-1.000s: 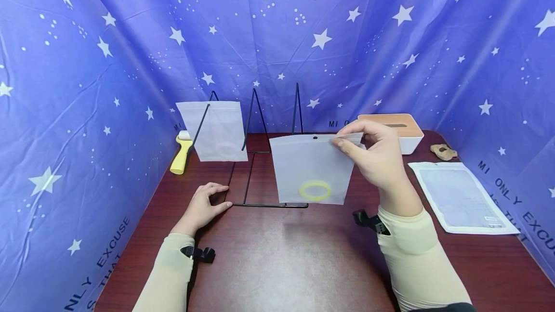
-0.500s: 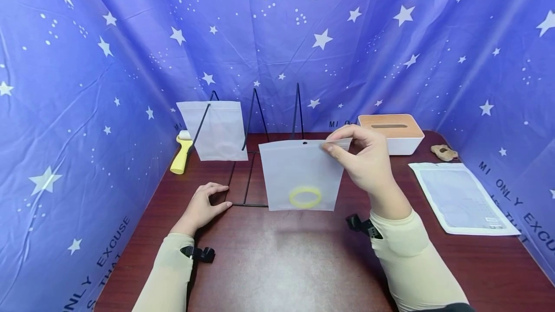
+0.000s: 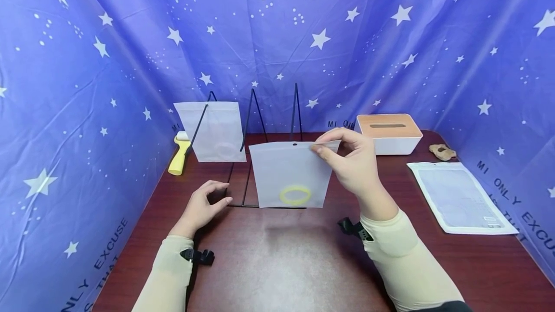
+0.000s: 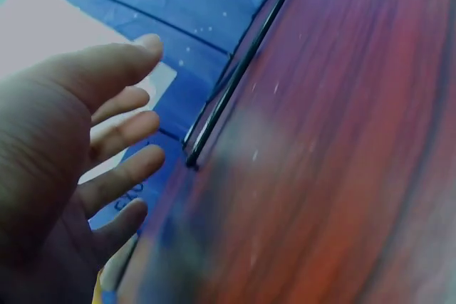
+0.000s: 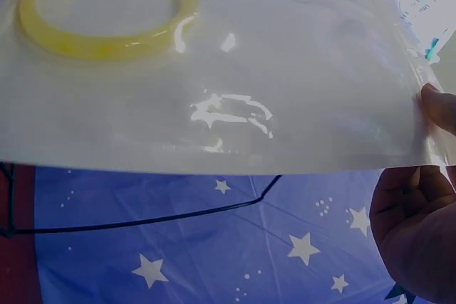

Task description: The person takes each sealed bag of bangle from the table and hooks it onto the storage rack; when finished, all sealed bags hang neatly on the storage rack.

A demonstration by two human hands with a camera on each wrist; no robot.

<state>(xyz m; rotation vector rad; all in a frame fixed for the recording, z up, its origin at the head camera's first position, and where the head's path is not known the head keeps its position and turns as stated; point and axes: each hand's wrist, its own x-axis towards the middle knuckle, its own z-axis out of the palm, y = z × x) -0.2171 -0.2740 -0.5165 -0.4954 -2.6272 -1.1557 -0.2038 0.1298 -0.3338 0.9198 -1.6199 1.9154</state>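
My right hand (image 3: 353, 165) pinches a frosted white zip bag (image 3: 273, 167) by its top right corner, thumb in front. A small hang hole shows in the middle of the bag's top edge. Through the plastic a yellow bangle-like ring (image 5: 107, 49) lies at the bottom of the bag. Behind it stands a black wire rack (image 3: 247, 119) with three tall hooks. A second white bag (image 3: 223, 131) hangs on the leftmost hook, with a faint pinkish ring inside. Beside the rack's front left corner, my left hand (image 3: 201, 208) has loose, spread fingers and holds nothing.
A yellow-handled roller (image 3: 178, 158) lies left of the rack. At the back right stand a white tissue box with a wooden lid (image 3: 390, 146) and a small tan object (image 3: 443, 152). A flat white-edged pouch (image 3: 466, 201) lies at the right. Starry blue curtains surround the table.
My right hand has carried the bag leftward, so it now overlaps the middle of the rack. My left thumb has eased slightly up from the rack's front rod.
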